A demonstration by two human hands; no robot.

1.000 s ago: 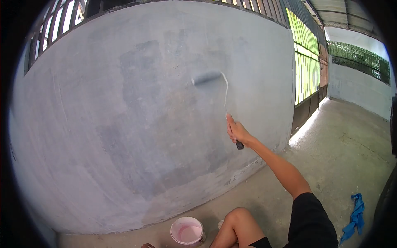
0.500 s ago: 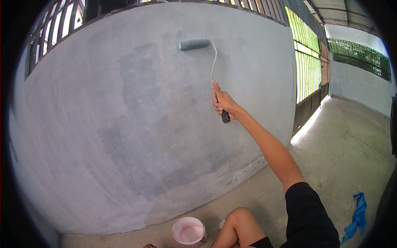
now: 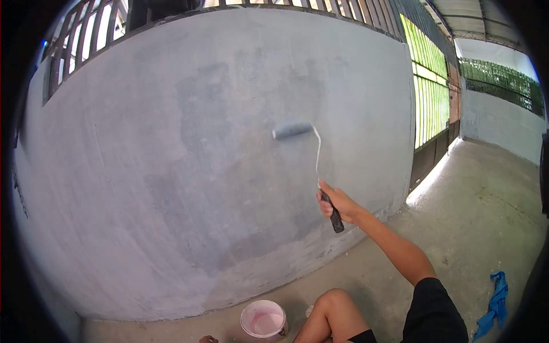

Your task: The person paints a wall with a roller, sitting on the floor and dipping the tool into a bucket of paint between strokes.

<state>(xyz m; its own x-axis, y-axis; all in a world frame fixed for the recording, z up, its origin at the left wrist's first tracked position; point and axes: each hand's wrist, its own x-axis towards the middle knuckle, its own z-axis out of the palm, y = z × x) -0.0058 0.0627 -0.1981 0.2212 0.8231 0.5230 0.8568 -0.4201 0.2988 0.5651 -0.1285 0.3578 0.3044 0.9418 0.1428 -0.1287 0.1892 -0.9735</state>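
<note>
Currently, the right hand (image 3: 341,204) is closed around the handle (image 3: 338,222), fingers wrapped and thumb directed up toward the rod (image 3: 319,150). The roller (image 3: 293,131) lies above this hand and to its left, at the wall (image 3: 229,228); it appears to be in contact with the surface.

Axis: the long axis of the roller runs nearly level across the wall, with the free left end slightly lower than the right. The rod joins at the right end, bends, and descends to the grip. The handle axis is steep, its butt inclined down and to the right, so the two axes lie crosswise.

Nearer hand: right, linked to the roller by the rod. The left hand cannot be made out; its state cannot be told.

Surroundings: the bucket (image 3: 242,318), upright with pink contents, is on the floor (image 3: 372,263) below the roller, near the knee (image 3: 333,303). A blue cloth (image 3: 496,303) lies at far right.
</note>
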